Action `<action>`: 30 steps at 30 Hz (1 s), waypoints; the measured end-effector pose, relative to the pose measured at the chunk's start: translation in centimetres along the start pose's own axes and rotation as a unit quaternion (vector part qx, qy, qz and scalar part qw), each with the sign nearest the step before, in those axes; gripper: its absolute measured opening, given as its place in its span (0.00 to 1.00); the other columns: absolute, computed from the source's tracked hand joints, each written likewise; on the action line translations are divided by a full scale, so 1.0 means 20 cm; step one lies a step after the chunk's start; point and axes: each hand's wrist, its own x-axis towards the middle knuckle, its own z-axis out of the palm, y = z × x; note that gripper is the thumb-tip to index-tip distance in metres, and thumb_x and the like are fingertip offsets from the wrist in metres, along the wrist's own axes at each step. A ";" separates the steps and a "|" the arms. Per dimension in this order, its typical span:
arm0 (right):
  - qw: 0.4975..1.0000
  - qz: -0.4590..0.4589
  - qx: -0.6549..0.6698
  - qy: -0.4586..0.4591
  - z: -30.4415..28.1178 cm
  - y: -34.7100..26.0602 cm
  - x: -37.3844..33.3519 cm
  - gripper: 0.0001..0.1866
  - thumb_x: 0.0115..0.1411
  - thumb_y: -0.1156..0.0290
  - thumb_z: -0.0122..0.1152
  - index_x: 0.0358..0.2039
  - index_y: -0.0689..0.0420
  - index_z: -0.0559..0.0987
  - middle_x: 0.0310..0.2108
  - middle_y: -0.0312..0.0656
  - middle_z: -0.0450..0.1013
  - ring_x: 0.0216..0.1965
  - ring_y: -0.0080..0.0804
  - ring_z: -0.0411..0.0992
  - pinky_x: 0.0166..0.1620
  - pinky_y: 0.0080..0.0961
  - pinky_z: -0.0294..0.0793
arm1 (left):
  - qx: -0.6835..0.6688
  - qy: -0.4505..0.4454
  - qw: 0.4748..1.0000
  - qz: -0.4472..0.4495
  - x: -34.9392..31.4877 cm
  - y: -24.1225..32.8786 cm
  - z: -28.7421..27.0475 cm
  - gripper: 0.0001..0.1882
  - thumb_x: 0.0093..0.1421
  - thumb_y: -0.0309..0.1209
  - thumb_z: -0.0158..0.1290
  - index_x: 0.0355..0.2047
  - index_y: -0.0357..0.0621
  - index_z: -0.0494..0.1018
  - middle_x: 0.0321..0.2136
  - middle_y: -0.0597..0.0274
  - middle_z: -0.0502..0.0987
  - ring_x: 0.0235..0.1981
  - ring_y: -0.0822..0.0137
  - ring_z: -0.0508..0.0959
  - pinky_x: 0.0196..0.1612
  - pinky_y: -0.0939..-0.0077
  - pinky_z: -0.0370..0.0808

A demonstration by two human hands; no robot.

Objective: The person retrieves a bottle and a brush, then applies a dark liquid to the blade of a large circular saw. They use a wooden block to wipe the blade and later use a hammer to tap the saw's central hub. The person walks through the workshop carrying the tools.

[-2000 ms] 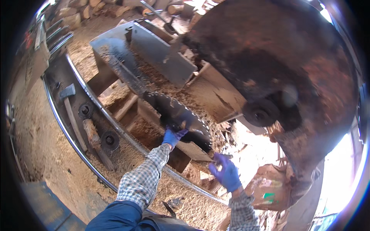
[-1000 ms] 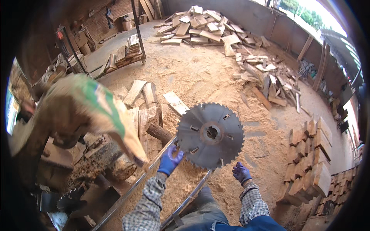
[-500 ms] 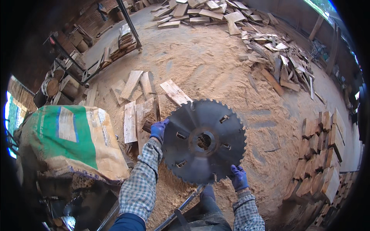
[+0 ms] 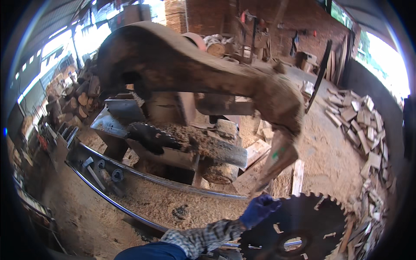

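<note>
A large dark circular saw blade, with teeth round its rim, several slots and a centre hole, is at the lower right. Its lower part is cut off by the view's edge. My left hand, in a purple glove, is closed on the blade's upper left rim. My right hand is out of sight. Ahead stands a sawdust-covered saw machine with a curved arm. Low in this machine a second toothed blade shows, partly hidden by metal plates and sawdust.
Metal rails run along the machine's near side. A hammer and a ring-shaped metal part lie at their left end. Stacked logs stand at the far left. A heap of split wood lies along the right wall.
The view has swung left and up, bringing the saw machine into sight. The blade now appears at the lower right, still in my left hand. My right hand has left the view.
</note>
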 end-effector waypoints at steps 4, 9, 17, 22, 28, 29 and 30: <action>0.994 -0.030 -0.052 -0.088 0.37 0.14 -0.20 0.11 0.64 0.69 0.57 0.44 0.62 0.77 0.39 0.43 0.78 0.40 0.36 0.77 0.44 0.31 0.78 | -0.133 0.100 0.976 0.143 -0.29 0.18 -0.71 0.06 0.61 0.28 0.62 0.30 0.40 0.76 0.28 0.64 0.79 0.31 0.74 0.78 0.36 0.83 0.74; 0.969 -0.069 -0.080 -0.226 0.78 0.42 -0.32 0.11 0.65 0.69 0.56 0.43 0.62 0.77 0.39 0.42 0.78 0.39 0.35 0.77 0.43 0.31 0.78 | -0.302 0.172 0.906 0.242 -0.59 0.47 -1.59 0.04 0.59 0.15 0.57 0.33 0.35 0.76 0.36 0.55 0.81 0.40 0.64 0.82 0.52 0.68 0.81; 0.917 -0.050 -0.117 -0.378 1.96 0.63 -0.59 0.04 0.60 0.72 0.63 0.31 0.58 0.79 0.26 0.28 0.72 0.27 0.16 0.66 0.30 0.19 0.65 | -0.202 0.322 0.865 0.329 -0.74 0.75 -2.60 0.05 0.57 0.19 0.62 0.30 0.41 0.78 0.31 0.65 0.81 0.33 0.75 0.80 0.43 0.84 0.79; 0.887 -0.037 -0.117 -0.446 2.30 0.81 -0.37 0.08 0.61 0.72 0.62 0.39 0.60 0.82 0.31 0.31 0.77 0.28 0.17 0.71 0.32 0.18 0.70 | -0.197 0.320 0.851 0.366 -0.60 0.77 -2.96 0.06 0.57 0.18 0.62 0.31 0.41 0.78 0.31 0.66 0.81 0.34 0.75 0.79 0.44 0.83 0.78; 0.870 0.000 -0.121 -0.479 2.59 0.77 -0.39 0.10 0.62 0.69 0.64 0.41 0.60 0.82 0.33 0.33 0.79 0.31 0.21 0.74 0.35 0.21 0.75 | -0.214 0.368 0.813 0.397 -0.49 0.90 -2.99 0.06 0.57 0.18 0.62 0.30 0.43 0.78 0.33 0.66 0.81 0.36 0.75 0.80 0.45 0.82 0.78; 0.868 -0.002 -0.124 -0.481 2.61 0.79 -0.34 0.09 0.61 0.71 0.63 0.41 0.60 0.81 0.33 0.33 0.78 0.30 0.21 0.73 0.34 0.20 0.74 | -0.213 0.371 0.812 0.397 -0.48 0.92 -3.00 0.06 0.57 0.19 0.62 0.29 0.43 0.78 0.33 0.66 0.81 0.36 0.75 0.80 0.45 0.82 0.78; 0.866 -0.005 -0.130 -0.483 2.62 0.81 -0.28 0.08 0.61 0.73 0.61 0.41 0.59 0.80 0.33 0.33 0.77 0.29 0.20 0.73 0.32 0.19 0.73 | -0.200 0.379 0.811 0.399 -0.46 0.94 -2.99 0.06 0.57 0.19 0.62 0.29 0.44 0.77 0.33 0.66 0.81 0.36 0.75 0.80 0.44 0.82 0.77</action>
